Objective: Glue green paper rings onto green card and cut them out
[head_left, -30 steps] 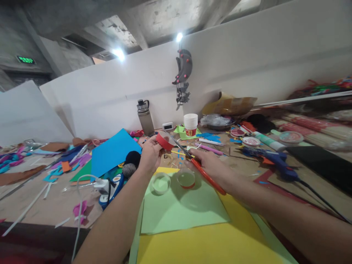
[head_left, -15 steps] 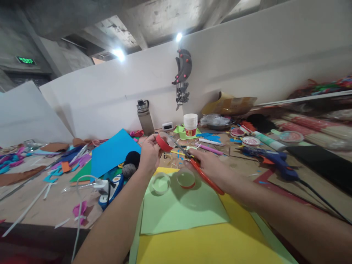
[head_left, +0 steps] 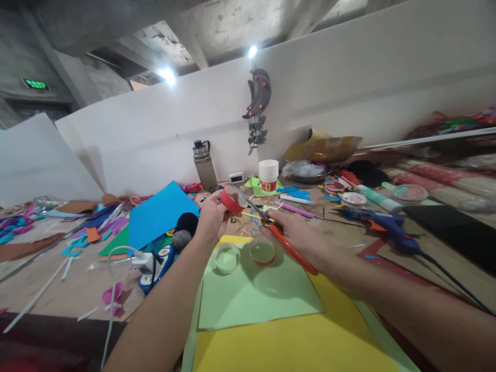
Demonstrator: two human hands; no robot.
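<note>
My left hand [head_left: 211,218] pinches a red ring cut from a paper cup [head_left: 234,200], held up above the work surface with its pale inside showing. In my right hand [head_left: 291,229] are scissors with red handles [head_left: 293,249], their blades pointing up and left at the ring's right side. Below the hands, two more cut cup rings lie on a light green paper sheet [head_left: 259,305]: a whitish ring [head_left: 227,258] on the left and a red-edged ring [head_left: 267,262] on the right. Under the green sheet is a yellow sheet [head_left: 287,343].
Stacked paper cups [head_left: 268,175] stand at the back, with a grey bottle [head_left: 205,168] to their left. A blue sheet [head_left: 158,217] and a power strip [head_left: 160,268] with a white cable are on the left. A blue glue gun [head_left: 395,227] lies at right.
Very little differs. The red ring and the scissors have shifted slightly to the right; both hands keep their holds.
</note>
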